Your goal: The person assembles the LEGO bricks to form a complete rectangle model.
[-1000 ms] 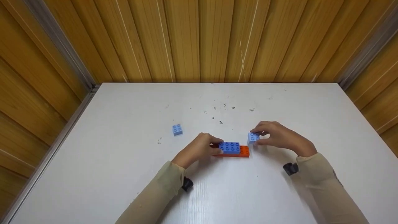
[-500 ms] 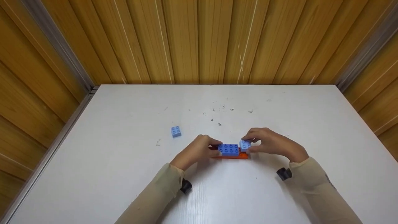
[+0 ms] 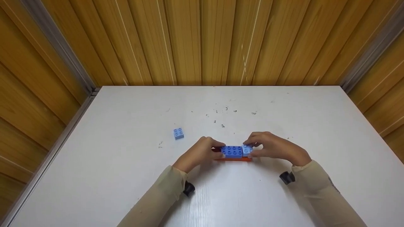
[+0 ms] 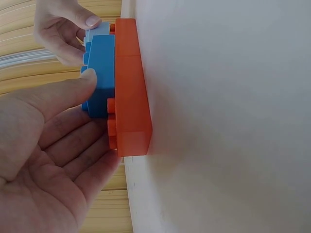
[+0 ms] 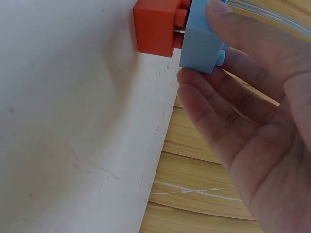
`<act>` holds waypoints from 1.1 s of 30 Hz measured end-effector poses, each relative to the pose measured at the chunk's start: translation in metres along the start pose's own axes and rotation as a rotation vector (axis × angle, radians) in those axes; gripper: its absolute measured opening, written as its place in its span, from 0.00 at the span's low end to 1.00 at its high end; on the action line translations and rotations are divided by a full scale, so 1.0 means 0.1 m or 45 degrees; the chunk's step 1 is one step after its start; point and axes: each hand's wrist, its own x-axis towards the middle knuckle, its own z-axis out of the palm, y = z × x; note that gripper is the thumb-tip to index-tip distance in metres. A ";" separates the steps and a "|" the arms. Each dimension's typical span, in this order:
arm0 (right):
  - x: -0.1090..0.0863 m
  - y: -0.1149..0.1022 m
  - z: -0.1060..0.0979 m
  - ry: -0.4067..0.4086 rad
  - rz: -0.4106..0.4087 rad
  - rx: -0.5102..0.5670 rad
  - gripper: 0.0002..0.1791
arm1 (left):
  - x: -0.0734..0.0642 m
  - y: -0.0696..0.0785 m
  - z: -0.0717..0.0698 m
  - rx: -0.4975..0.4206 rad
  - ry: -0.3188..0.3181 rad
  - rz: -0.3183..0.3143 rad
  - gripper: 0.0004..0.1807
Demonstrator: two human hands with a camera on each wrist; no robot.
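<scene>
We see a wall of yellow-brown wood panels [image 3: 186, 41] rising behind the white desk [image 3: 104, 164]. Over the desk reach a person's two arms in beige sleeves [image 3: 157, 195]. We have the left hand [image 3: 200, 154] and the right hand [image 3: 281, 148] facing each other across one small build. Its base is a long orange-red piece [image 4: 130, 102] lying on the desk, with a seam across its side and a few bare studs at the left end. On top of it sits the blue brick [image 3: 233, 153], two studs by four, and we find the left fingers gripping it between the thumb on the near side and the forefinger on the far side. The right fingers pinch a light-blue brick [image 5: 199, 41], two by two, over the right end of the base, just beside the blue one; from the right wrist we see red studs in a gap below it, so it is not fully down. A second light-blue brick [image 3: 178, 135] lies well apart on the desk, studs up, beyond the left hand. Smallest, we notice dark specks [image 3: 223, 125] scattered on the desk
</scene>
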 end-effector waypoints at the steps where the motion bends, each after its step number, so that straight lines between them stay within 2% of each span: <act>1: 0.00 0.00 0.01 0.007 -0.013 -0.001 0.17 | 0.00 0.00 0.00 0.012 0.003 0.005 0.21; 5: 0.00 -0.01 0.02 0.031 -0.041 -0.017 0.17 | -0.01 0.00 0.00 0.052 0.013 0.019 0.21; 23: 0.01 -0.07 0.02 -0.004 0.032 -0.046 0.17 | -0.01 0.00 -0.02 0.037 0.005 0.022 0.21; 33: 0.02 -0.07 0.03 -0.007 0.033 -0.041 0.17 | 0.01 -0.02 -0.01 0.030 0.002 0.026 0.21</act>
